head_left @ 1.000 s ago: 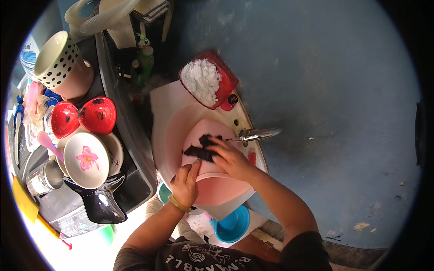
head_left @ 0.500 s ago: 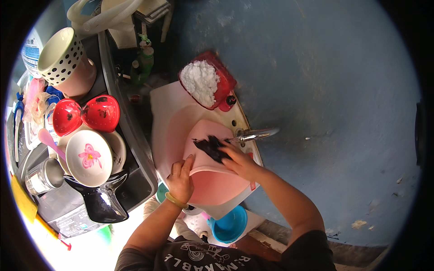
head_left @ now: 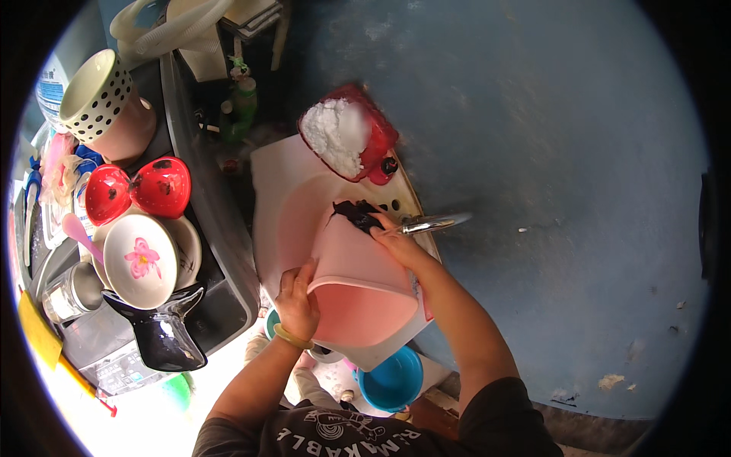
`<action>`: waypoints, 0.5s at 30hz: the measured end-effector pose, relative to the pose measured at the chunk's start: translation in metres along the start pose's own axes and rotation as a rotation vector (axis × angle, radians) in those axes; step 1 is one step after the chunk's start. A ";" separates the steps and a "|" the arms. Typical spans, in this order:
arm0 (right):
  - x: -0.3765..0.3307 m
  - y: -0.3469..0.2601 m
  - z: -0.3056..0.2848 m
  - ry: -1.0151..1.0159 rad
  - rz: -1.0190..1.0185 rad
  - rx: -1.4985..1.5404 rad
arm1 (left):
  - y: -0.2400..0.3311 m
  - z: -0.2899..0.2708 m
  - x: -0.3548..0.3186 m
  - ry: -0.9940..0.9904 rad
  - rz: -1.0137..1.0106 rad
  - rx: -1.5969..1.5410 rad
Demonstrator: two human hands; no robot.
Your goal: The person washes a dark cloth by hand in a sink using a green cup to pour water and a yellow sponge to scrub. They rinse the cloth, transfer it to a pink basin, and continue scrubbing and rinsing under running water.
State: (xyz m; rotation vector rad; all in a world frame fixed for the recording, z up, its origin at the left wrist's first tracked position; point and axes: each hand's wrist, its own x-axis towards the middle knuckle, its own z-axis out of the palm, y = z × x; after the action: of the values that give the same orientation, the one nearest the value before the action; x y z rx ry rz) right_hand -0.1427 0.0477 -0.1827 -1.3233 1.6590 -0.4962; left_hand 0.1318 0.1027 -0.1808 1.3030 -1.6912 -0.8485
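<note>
A pink plastic bin [head_left: 352,255] lies tilted over the sink basin [head_left: 285,186], its open mouth facing me. My left hand [head_left: 298,299] holds the bin by the left side of its rim, fingers along the outer wall. A yellowish bangle circles that wrist. In my right hand [head_left: 392,234] is a dark, ragged cloth [head_left: 355,215], pressed on the bin's outer wall near its far end. Part of the cloth is hidden under the fingers. The metal faucet [head_left: 435,222] is right beside this hand.
A red dish of white powder [head_left: 335,137] sits on the sink's far corner. To the left, a dark tub lid [head_left: 236,289] bears a black dish [head_left: 164,335], a flower bowl [head_left: 140,260], a red dish [head_left: 162,188] and a dotted cup [head_left: 99,95]. Below stands a blue bucket [head_left: 390,378].
My right hand has slid the cloth up the bin's wall toward its far end. The bin has turned slightly, showing more of its outer side, and my left hand stays at its rim.
</note>
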 end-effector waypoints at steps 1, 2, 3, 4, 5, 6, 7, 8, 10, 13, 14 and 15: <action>0.000 0.006 -0.001 -0.003 -0.005 0.024 | -0.003 0.005 -0.003 0.032 -0.007 -0.032; -0.005 0.003 0.001 -0.018 0.000 0.056 | -0.010 0.010 -0.011 0.066 -0.021 -0.054; -0.011 0.000 0.000 -0.027 0.004 0.086 | -0.017 0.015 -0.016 0.099 -0.033 -0.077; -0.019 -0.002 -0.001 -0.034 0.014 0.116 | -0.019 0.016 -0.017 0.104 -0.038 -0.078; -0.030 -0.031 0.002 -0.062 -0.046 0.079 | -0.025 0.011 -0.019 0.122 -0.054 -0.059; -0.045 -0.059 0.000 -0.078 -0.100 0.035 | -0.027 0.009 -0.021 0.135 -0.066 -0.054; -0.059 -0.079 -0.006 -0.128 -0.006 0.037 | -0.027 0.009 -0.023 0.109 -0.105 -0.097; -0.070 -0.083 -0.009 -0.132 -0.011 0.096 | -0.028 0.009 -0.023 0.120 -0.107 -0.084; -0.091 -0.086 -0.010 -0.140 -0.016 0.209 | -0.032 0.013 -0.025 0.143 -0.115 -0.062; -0.099 -0.087 -0.001 -0.099 0.053 0.420 | -0.036 0.015 -0.028 0.146 -0.133 -0.087; -0.098 -0.086 0.002 -0.089 0.083 0.501 | -0.038 0.015 -0.028 0.155 -0.169 -0.104; -0.089 -0.078 0.005 -0.054 0.025 0.397 | -0.040 0.014 -0.027 0.165 -0.206 -0.120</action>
State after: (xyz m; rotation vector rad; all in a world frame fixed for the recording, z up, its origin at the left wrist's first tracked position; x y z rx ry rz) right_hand -0.0968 0.1039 -0.0888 -1.0127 1.4384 -0.7262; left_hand 0.1393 0.1203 -0.2272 1.4396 -1.3746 -0.9196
